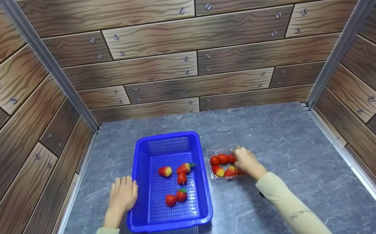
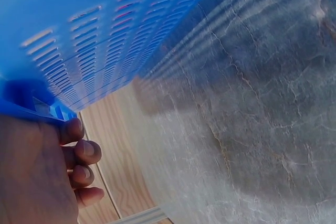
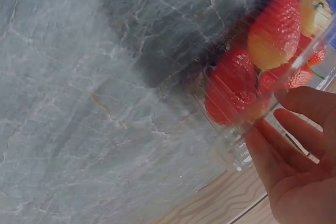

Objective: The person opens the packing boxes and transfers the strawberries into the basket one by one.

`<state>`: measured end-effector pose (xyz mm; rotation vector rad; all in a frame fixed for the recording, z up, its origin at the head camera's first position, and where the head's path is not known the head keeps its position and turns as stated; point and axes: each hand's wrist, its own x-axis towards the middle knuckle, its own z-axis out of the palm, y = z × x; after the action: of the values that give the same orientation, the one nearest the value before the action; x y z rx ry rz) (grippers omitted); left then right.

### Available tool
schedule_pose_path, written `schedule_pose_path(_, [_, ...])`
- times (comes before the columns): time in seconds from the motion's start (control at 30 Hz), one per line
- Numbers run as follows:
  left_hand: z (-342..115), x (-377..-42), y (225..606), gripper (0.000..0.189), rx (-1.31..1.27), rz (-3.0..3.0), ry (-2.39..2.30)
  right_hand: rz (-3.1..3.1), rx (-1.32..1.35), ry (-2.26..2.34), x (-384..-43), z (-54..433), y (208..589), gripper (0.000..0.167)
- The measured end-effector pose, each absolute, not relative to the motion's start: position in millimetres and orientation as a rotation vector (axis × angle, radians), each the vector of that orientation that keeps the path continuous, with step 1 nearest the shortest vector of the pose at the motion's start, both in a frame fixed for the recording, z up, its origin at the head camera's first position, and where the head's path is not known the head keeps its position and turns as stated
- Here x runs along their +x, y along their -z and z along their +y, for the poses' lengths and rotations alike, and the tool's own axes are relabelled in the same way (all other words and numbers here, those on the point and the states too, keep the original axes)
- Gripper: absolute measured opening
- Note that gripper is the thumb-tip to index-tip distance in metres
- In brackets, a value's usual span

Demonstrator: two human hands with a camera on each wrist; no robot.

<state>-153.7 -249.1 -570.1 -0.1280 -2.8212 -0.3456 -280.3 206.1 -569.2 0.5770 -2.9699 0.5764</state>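
Observation:
My left hand [image 1: 123, 192] rests beside the blue plastic basket [image 1: 209, 195], its fingers fairly straight and touching the left rim. In the left wrist view, the fingertips [image 2: 87, 151] show just below the basket's rim. Inside the basket lie several strawberries [image 1: 165, 171], some with green leaves. To its right, a clear plastic box [image 1: 216, 178] contains more red and yellowish strawberries [image 1: 222, 158]. Over that box's right end reaches my right hand [image 1: 248, 162], fingers pointing down among the fruit. The right wrist view shows its fingers spread apart, the fingertips close to the strawberries [image 3: 275, 30].
A grey marbled tabletop [image 1: 292, 139] lies under everything. Wood-patterned panels [image 1: 162, 61] stand at the back and on both sides, joined by metal corner posts [image 1: 337, 55]. The basket and the clear box stand close side by side.

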Motion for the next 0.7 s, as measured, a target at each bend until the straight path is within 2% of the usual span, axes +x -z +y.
schedule_pose_path(0.27, [-248.4,-155.3,569.2,0.019,-0.127,-2.828,0.357,-2.932,0.557,-0.586,-283.2,210.0,577.8,0.037])
schedule_pose_path(0.7, [-248.2,-154.3,570.6,0.019,-0.131,-2.806,0.341,-2.913,0.673,-0.566,-289.2,213.3,595.3,0.036])
